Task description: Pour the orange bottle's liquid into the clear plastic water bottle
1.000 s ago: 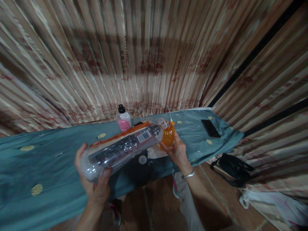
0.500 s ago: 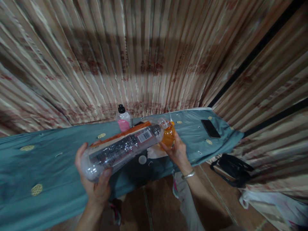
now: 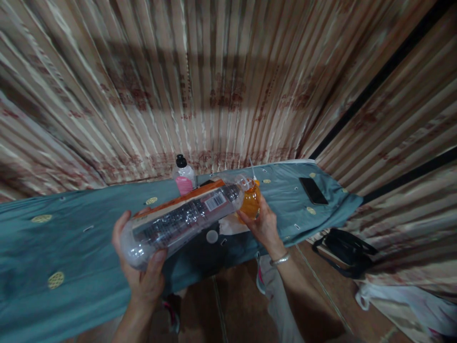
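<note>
My left hand is closed around the base of a large clear plastic bottle with an orange and dark label. The bottle lies tilted across the view, its open neck up and to the right. That neck is at the top of a smaller orange bottle, which my right hand grips from the right side. Whether liquid passes between them cannot be made out. Below the large bottle, a small round white cap lies on the cloth. Beside it is a piece of white paper or tissue, partly hidden.
A pink-labelled bottle with a black cap stands behind the large bottle. A phone lies at the right on the teal cloth. Pleated curtains rise behind. A black bag sits on the floor at the right.
Almost nothing differs. Both hands and both bottles hold the same pose, with only a very slight shift of the whole view.
</note>
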The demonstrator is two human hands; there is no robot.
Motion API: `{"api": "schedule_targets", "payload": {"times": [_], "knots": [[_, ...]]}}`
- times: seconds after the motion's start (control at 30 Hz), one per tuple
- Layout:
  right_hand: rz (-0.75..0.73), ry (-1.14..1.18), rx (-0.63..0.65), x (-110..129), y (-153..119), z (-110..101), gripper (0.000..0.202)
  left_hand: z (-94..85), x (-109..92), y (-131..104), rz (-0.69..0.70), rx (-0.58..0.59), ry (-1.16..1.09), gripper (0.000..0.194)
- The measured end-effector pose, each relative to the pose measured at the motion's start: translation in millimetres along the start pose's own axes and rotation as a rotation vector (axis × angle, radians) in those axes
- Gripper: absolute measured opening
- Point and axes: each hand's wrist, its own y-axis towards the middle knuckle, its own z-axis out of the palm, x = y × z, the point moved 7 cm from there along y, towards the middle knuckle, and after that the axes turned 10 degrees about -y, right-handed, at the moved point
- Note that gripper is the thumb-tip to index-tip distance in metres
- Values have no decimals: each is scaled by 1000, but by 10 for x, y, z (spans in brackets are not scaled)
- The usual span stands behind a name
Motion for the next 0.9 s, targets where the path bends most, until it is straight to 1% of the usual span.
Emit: {"api": "schedule_targets", "payload": {"times": [0.17, 0.3, 0.47, 0.6, 0.73, 0.9], "knots": [[0, 6, 25, -2, 2, 1, 83, -10, 3, -6, 6, 6, 90, 93], [-5, 5, 26, 10, 8, -9, 82, -22, 38, -11, -14, 11, 115, 94], [-31, 12, -11, 40, 16, -39, 78, -55, 48, -4, -23, -22, 77, 98], [-35, 19, -5, 70, 32, -57, 74, -32, 4, 6, -9, -12, 36, 93], [-29, 7, -8, 74, 35, -64, 77, -11, -26, 19, -1, -20, 15, 92], [-35, 0, 7, 47, 25, -38, 79, -19, -7, 26, -9, -29, 6, 94]]}}
